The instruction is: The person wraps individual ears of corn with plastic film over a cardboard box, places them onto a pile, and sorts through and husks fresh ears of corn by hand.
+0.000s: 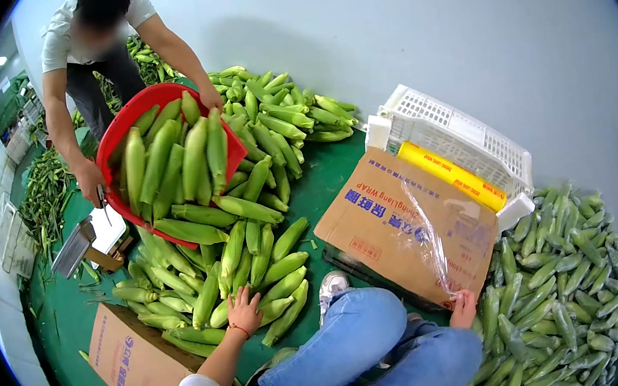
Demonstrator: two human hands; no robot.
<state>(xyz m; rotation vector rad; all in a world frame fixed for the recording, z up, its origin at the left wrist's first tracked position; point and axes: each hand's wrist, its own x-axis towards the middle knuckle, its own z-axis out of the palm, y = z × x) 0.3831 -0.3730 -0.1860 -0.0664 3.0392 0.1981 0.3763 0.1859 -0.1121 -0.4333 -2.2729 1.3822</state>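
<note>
The left hand (243, 314) reaches into the pile of unwrapped corn (207, 298), palm down, fingers open and spread, closed around nothing. The fingertips lie against the green husks: ears extend beyond them, and others lie to either side. A red band (239, 330) circles the wrist.

The right hand (463, 309) is at the near right corner of the flat cardboard (395, 221), its thumb and fingers pinched on the end of the clear film (428, 235). The film runs from those fingers across the printed cardboard toward its far side. The wrapped corn (561, 302) lies in a heap just to the right of this hand.

Beyond the cardboard are the yellow roll (452, 176) and the white crate (461, 132). Past the left hand, a co-worker (94, 50) holds the red basin (136, 109) by its rim with both hands, tilted toward the unwrapped corn, with more ears inside. A cardboard box (140, 361) sits to the left of the person's left forearm, beside the unwrapped corn.
</note>
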